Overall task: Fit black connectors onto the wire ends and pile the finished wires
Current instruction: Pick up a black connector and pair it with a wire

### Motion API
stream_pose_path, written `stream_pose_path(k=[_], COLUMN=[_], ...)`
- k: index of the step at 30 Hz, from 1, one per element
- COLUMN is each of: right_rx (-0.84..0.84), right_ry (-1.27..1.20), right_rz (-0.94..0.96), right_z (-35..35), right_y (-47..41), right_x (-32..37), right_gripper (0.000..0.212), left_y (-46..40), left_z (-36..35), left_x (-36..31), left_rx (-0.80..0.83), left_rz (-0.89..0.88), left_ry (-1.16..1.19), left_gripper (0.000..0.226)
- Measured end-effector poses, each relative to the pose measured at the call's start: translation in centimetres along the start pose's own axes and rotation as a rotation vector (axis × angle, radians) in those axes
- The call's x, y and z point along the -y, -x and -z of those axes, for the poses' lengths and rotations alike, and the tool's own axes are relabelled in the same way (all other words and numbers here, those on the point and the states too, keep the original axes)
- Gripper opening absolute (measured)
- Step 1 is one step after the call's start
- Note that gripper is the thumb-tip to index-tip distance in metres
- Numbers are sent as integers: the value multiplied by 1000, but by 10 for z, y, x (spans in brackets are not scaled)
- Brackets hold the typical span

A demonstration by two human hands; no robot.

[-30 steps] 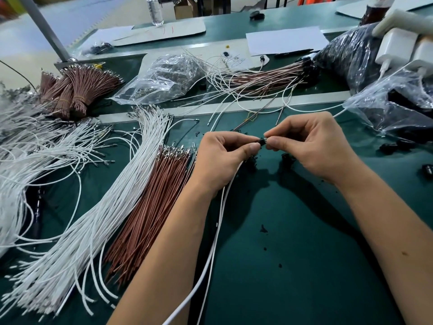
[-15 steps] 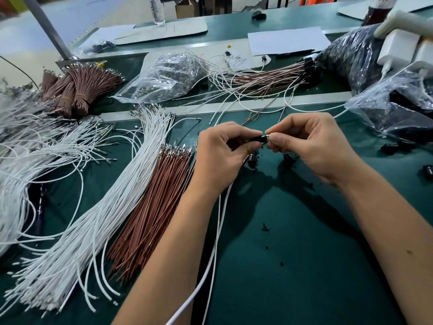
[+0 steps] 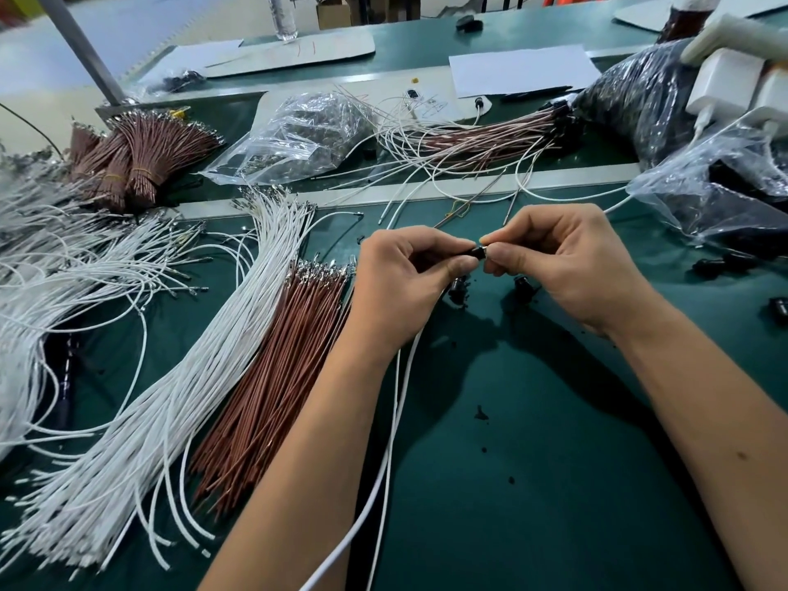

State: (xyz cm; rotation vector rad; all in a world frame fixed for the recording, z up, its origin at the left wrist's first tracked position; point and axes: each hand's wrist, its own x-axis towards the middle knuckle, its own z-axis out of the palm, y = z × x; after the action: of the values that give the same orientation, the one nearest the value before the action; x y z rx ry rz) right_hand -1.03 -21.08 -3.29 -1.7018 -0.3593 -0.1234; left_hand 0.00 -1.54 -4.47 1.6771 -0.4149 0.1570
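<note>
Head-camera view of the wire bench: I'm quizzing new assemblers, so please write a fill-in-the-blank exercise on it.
1. The left hand and right hand pinch a small ____ connector between them.
2. The wires trailing down from the left hand are ____.
3. The loose brown wires lie directly ____ of the long white wire bundle, as the person sees it.
4. The table surface is ____.

Missing words: black; white; right; green

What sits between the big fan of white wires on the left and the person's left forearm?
In the head view, a bundle of brown wires lies there on the green mat, its metal-tipped ends pointing toward the left hand.
</note>
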Motion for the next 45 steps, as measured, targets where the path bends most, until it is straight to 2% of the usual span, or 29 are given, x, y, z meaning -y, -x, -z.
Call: stream_pose_path(k=[8,15,19,24,28,39,45], right_rx=[-8,-86,-126,-187,-164,-183,-193], right_ry=[-103,-198,-127,-61,-42,-259,-333], right_rz=[-15,-106,-127,-121,-112,-28,-23], right_z=[-3,2,-2,-5,-6,-17,-17], right_y=[0,-2,-4,-6,-5,-2,-1], right_x=[-3,-3,-6,-9,-12,-9,-8], right_gripper=[11,16,4,7,11,8,17], left_y=[1,1,1,1,2,7,6], left_z=[-3,-11,-11,-11,-12,-17,-20], left_x=[0,-1,2,3,4,0,-2], left_rx=[-6,-12,-13,-45,-58,-104,-115], left_rz=[-40,69,122,144,151,85,96], left_ry=[-18,28,3,106,157,327,372], left_gripper=[17,15,15,15,14,15,12])
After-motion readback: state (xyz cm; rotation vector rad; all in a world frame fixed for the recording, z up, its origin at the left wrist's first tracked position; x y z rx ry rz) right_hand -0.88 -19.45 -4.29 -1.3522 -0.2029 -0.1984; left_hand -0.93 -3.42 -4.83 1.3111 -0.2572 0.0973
